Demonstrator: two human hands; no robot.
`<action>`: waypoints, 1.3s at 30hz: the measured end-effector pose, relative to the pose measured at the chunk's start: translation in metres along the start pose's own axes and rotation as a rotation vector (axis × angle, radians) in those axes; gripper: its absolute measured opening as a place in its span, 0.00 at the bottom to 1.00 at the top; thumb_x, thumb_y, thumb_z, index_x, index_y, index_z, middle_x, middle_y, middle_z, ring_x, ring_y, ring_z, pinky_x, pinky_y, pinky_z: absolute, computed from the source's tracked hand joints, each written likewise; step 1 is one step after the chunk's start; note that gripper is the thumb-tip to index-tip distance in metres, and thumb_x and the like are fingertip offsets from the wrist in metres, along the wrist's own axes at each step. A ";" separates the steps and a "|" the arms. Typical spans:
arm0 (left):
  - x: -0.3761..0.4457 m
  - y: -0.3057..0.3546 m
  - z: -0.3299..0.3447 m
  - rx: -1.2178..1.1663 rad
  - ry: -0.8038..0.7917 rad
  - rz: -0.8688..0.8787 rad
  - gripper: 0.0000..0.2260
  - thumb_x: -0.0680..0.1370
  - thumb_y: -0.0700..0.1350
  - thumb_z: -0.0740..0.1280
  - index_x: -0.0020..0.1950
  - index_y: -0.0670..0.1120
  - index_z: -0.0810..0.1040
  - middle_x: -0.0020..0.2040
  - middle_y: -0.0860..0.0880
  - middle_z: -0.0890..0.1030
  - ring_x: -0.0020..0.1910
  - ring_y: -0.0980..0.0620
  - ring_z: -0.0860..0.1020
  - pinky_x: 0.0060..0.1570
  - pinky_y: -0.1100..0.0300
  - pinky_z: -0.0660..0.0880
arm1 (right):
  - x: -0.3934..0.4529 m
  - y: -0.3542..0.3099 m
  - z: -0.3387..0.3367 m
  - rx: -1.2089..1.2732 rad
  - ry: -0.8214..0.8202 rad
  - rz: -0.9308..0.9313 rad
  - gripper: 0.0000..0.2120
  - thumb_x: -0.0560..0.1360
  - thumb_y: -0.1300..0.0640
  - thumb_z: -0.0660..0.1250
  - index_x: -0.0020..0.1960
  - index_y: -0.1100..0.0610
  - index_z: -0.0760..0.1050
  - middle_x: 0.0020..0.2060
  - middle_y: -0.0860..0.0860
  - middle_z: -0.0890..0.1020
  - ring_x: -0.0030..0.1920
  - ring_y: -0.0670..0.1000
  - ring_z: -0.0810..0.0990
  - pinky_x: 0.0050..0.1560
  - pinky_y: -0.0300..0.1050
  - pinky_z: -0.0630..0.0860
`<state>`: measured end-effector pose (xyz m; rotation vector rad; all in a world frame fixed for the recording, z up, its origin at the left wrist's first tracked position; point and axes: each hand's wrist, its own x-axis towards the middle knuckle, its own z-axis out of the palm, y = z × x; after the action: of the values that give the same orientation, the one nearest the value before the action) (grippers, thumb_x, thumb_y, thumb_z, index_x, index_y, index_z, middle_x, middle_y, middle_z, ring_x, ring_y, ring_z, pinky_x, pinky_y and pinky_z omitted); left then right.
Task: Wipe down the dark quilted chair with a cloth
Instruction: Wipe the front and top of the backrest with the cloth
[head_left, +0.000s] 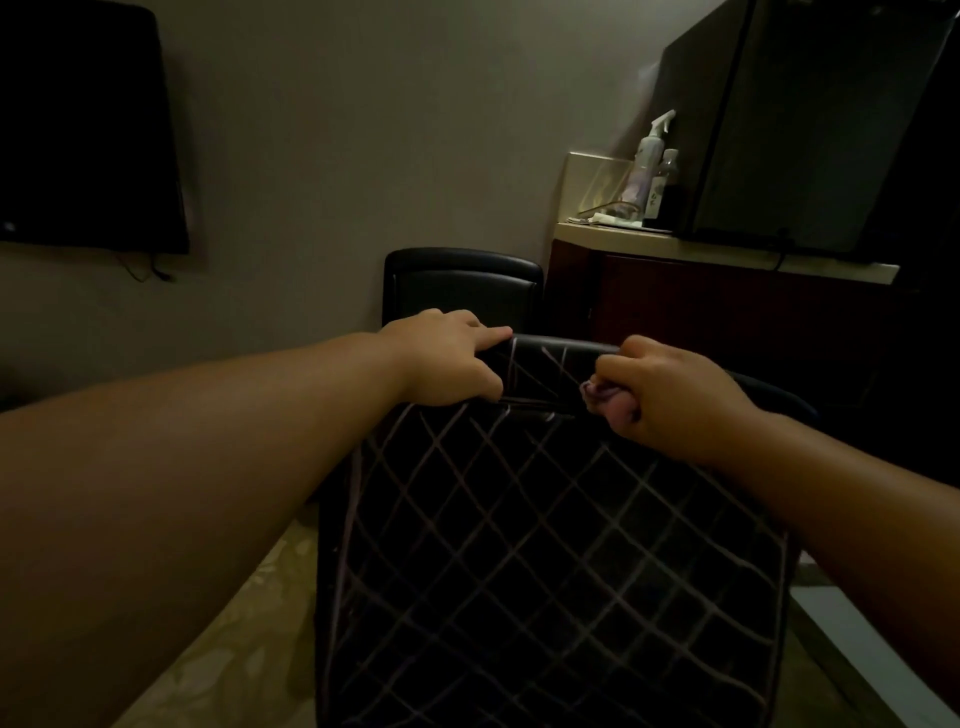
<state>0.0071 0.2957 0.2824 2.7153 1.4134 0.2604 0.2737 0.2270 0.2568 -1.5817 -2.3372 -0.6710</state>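
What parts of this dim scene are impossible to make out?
Head view only:
- cloth: mostly hidden inside the right hand.
- quilted chair: its lower part is cut off by the bottom edge.
- left hand: fingertips hidden behind the chair's top.
- spray bottle: label too small and dim to read.

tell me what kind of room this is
Probably a hotel room or small lounge: a wall-mounted TV, a mini fridge on a cabinet, and a second chair against the wall.
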 end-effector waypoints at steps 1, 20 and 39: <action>0.001 0.000 0.001 0.003 0.001 -0.004 0.35 0.78 0.59 0.66 0.82 0.64 0.53 0.80 0.54 0.60 0.76 0.47 0.61 0.69 0.45 0.69 | -0.001 0.001 -0.001 -0.020 -0.019 0.006 0.06 0.76 0.47 0.56 0.49 0.43 0.71 0.46 0.45 0.73 0.37 0.43 0.75 0.35 0.42 0.79; 0.003 0.004 0.000 -0.031 0.015 -0.035 0.35 0.76 0.54 0.66 0.81 0.64 0.56 0.78 0.53 0.62 0.73 0.46 0.65 0.61 0.50 0.72 | 0.007 -0.006 0.008 0.045 0.034 0.120 0.04 0.75 0.44 0.54 0.46 0.38 0.67 0.44 0.44 0.74 0.36 0.43 0.76 0.33 0.42 0.79; 0.002 0.003 0.004 -0.050 0.034 -0.020 0.36 0.75 0.53 0.67 0.81 0.64 0.56 0.77 0.53 0.63 0.72 0.46 0.64 0.64 0.45 0.72 | 0.023 -0.011 -0.009 0.143 0.074 0.278 0.04 0.75 0.54 0.67 0.45 0.46 0.73 0.42 0.46 0.74 0.39 0.45 0.74 0.35 0.42 0.73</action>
<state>0.0117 0.2957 0.2796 2.6680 1.4228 0.3377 0.2538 0.2379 0.2717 -1.7383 -2.0120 -0.4788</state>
